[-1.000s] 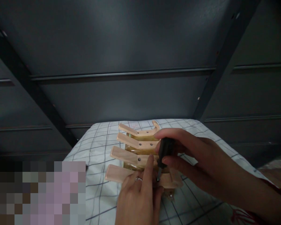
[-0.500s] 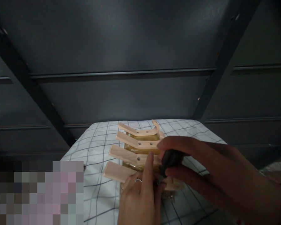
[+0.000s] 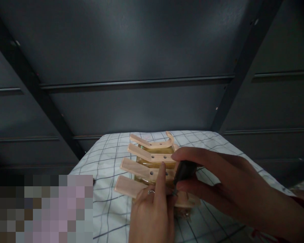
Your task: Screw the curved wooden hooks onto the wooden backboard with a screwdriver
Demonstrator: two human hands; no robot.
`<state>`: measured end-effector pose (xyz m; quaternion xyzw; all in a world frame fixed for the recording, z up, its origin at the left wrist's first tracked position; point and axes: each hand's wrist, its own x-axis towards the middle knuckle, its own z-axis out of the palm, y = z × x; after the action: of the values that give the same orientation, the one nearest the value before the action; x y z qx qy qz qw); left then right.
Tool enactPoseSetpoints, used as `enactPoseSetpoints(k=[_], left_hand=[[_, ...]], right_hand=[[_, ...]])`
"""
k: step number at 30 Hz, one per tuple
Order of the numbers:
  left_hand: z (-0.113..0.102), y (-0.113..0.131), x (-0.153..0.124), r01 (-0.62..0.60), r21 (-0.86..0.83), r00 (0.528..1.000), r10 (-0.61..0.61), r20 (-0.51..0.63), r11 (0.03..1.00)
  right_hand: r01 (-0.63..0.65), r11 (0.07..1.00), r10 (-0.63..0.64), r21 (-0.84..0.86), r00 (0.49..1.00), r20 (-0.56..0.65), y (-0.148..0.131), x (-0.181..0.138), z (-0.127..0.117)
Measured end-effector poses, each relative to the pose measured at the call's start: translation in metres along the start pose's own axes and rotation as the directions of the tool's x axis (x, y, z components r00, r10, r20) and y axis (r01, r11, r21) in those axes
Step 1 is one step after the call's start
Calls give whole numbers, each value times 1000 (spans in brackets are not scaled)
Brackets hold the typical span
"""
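Observation:
My right hand point(image 3: 215, 179) is closed round the dark handle of a short screwdriver point(image 3: 184, 171). Its metal tip points down at the nearest wooden hook point(image 3: 130, 186). My left hand point(image 3: 152, 212) presses on that same hook, index finger stretched forward and the other fingers curled. Its thumb lies near the screwdriver tip, and what the tip touches is hidden. Beyond lie a second wooden hook point(image 3: 135, 167), a third wooden hook point(image 3: 140, 152) and a fourth wooden hook point(image 3: 154, 145), in a row across a shiny yellow-brown block point(image 3: 144, 163). Dark screw heads or holes show in them.
Beneath everything is a white checked cloth point(image 3: 108, 209) over a raised surface. A dark panelled wall point(image 3: 142, 108) rises right behind its far edge. A blurred-out pinkish area point(image 3: 53, 209) fills the lower left.
The whole view has shifted slightly, so hooks and cloth sit a little farther right and lower. My right hand has turned a little on the screwdriver, whose tip now shows; my left hand stays put.

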<state>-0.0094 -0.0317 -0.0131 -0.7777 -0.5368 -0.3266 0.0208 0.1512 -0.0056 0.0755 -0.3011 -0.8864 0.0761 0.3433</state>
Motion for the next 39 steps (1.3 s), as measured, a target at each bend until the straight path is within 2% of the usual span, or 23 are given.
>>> enactPoseSetpoints(k=[7, 13, 15, 19, 22, 26, 33, 39], left_hand=[[3, 1, 0, -70, 90, 994, 77, -74, 993], [6, 1, -3, 14, -29, 1000, -14, -11, 999], [8, -1, -3, 31, -71, 999, -30, 12, 997], [11, -2, -5, 28, -113, 1000, -28, 7, 993], [11, -2, -6, 17, -130, 1000, -20, -21, 991], [11, 0, -6, 30, -147, 999, -34, -21, 989], [13, -1, -3, 39, -170, 998, -46, -34, 985], [15, -2, -4, 43, -185, 998, -49, -27, 982]], right_hand=[[-93, 995, 94, 19, 993, -65, -2, -4, 2], [-110, 994, 106, -9, 977, -183, 0, 0, 9], [-109, 994, 106, -6, 978, -179, 0, 0, 9], [-72, 997, 73, 19, 994, -84, -1, -2, 1], [-55, 998, 53, -42, 998, -43, -2, -4, -6], [-105, 986, 87, -132, 987, -137, -3, -2, -7], [-192, 981, 185, -9, 955, -234, -4, 7, 3], [-138, 990, 143, 44, 979, -149, -3, 2, 6]])
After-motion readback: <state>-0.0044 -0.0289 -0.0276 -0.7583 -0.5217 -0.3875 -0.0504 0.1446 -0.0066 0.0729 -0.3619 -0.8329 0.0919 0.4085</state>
